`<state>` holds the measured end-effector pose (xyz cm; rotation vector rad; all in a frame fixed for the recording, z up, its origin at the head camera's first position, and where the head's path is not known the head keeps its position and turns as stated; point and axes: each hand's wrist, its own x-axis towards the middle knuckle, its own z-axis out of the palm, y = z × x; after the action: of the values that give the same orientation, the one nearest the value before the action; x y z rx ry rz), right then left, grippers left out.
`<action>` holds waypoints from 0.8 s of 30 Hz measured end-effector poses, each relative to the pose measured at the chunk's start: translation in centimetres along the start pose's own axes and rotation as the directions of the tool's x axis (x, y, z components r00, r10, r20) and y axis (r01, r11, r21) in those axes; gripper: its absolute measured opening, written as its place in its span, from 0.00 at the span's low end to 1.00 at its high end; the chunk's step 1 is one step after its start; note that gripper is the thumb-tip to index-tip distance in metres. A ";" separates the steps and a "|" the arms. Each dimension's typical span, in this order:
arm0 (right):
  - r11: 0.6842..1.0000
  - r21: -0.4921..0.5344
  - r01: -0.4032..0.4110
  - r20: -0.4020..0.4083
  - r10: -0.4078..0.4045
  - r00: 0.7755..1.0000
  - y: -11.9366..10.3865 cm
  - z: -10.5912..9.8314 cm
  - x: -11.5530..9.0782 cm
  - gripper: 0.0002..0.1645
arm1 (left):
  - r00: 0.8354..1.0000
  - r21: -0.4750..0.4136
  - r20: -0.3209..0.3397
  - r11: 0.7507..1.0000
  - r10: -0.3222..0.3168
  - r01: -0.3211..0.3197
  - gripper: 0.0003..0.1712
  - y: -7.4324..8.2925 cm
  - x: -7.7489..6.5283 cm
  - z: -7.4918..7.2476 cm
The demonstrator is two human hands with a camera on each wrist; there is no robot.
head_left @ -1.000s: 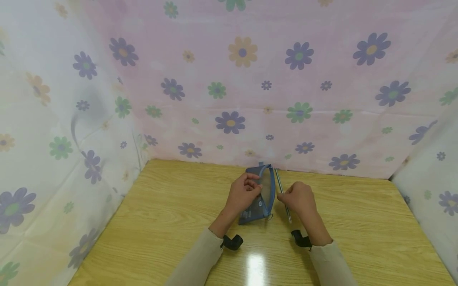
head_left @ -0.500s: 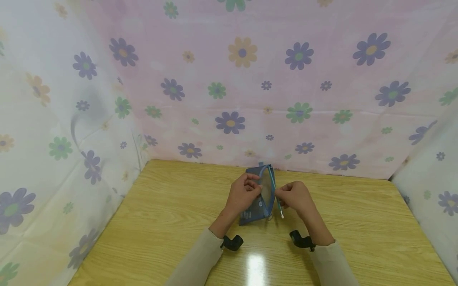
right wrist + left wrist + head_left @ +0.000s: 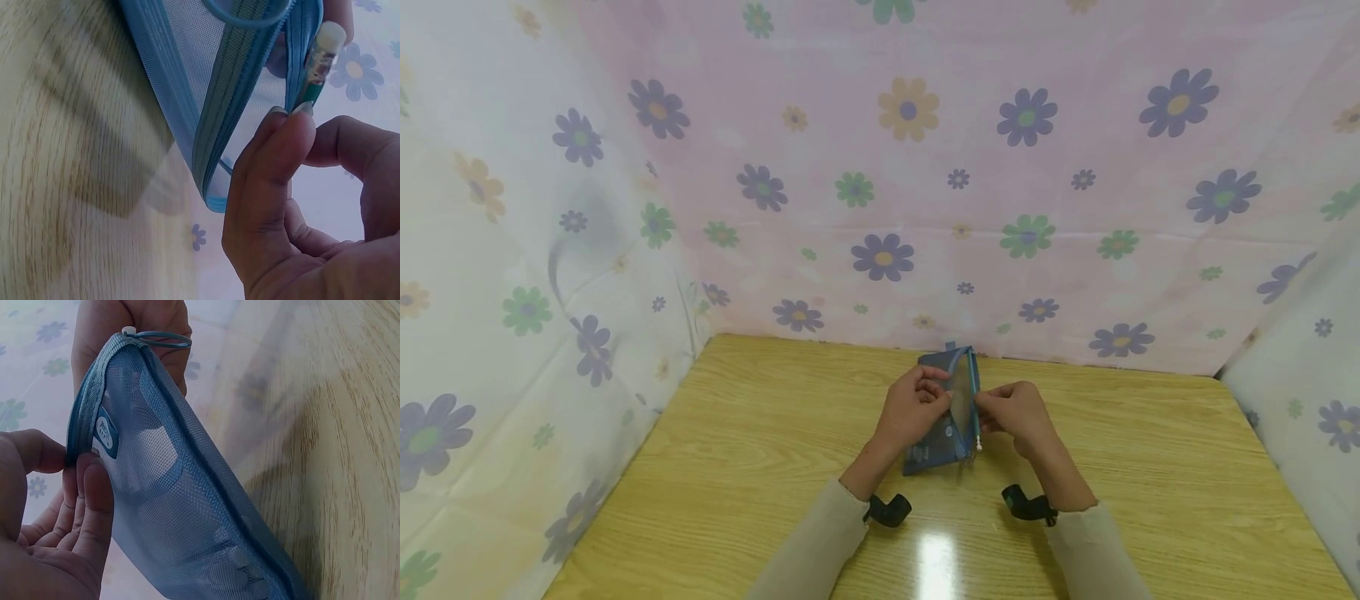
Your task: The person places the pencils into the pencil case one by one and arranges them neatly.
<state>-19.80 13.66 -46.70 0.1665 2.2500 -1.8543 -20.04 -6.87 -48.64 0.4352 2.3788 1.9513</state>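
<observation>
A blue mesh zip pouch stands on its side on the table, its zip undone and mouth facing right. My left hand pinches the zipper edge between thumb and fingers; the left wrist view shows a small oval label beside that grip. In my right hand is a green pencil with a white eraser, pinched between thumb and fingertips. The pencil lies along the pouch's mouth, eraser end toward me. Whether its far end is inside the pouch I cannot tell.
The wood-grain table stretches out on both sides of the pouch. A flowered cloth hangs along the back edge and at the sides. Black wrist cameras sit below each hand, close to the tabletop.
My right hand has brought the pencil leftward from beside the pouch to its open mouth, and the pencil has turned more upright in the head view. My left hand keeps its grip, barely shifting.
</observation>
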 end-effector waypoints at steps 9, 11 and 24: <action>0.999 0.036 -0.012 0.016 0.012 1.000 0.1 0.4 0.2 0.20 | 1.000 -0.019 0.011 1.000 0.007 -0.007 0.15 -0.1 0.0 0.1; 0.999 0.035 -0.008 0.020 0.008 1.000 0.1 0.4 0.1 0.20 | 1.000 -0.018 0.012 1.000 0.008 -0.008 0.15 -0.1 0.0 0.1; 1.000 -0.010 -0.001 0.009 0.001 1.000 -0.4 0.8 -0.4 0.18 | 1.000 -0.002 0.022 1.000 0.003 -0.003 0.16 0.1 -0.1 0.1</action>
<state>-19.44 12.82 -46.38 0.1575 2.2521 -1.8394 -19.94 -6.80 -48.54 0.4580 2.3643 1.9402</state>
